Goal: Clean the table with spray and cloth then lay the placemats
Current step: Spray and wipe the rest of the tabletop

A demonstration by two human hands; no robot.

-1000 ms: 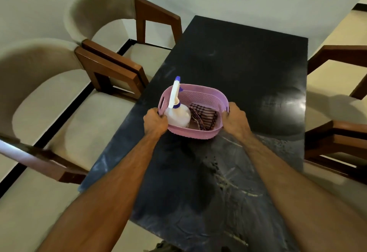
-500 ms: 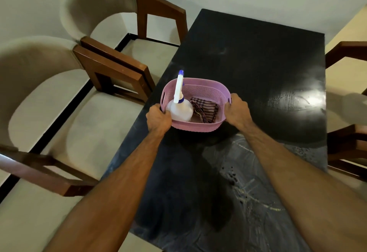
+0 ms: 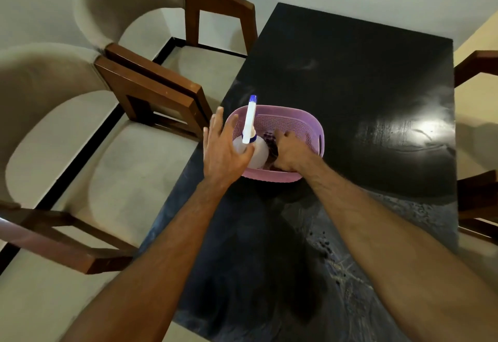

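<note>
My left hand [image 3: 223, 150] has its fingers spread by the light, slippery spray bottle [image 3: 252, 139], best held at its neck, while my right hand [image 3: 289, 150] digs at the soft cloth [image 3: 270, 139], its fingers hidden so I cannot tell.

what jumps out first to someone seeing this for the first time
A pink basket sits near the left edge of a glossy black table, with a white spray bottle standing in it, blue-tipped nozzle up. Both hands are at it: the left hand spread open by the bottle, the right hand reaching down inside onto a dark cloth. Cushioned wooden chairs line the table's left side.
</note>
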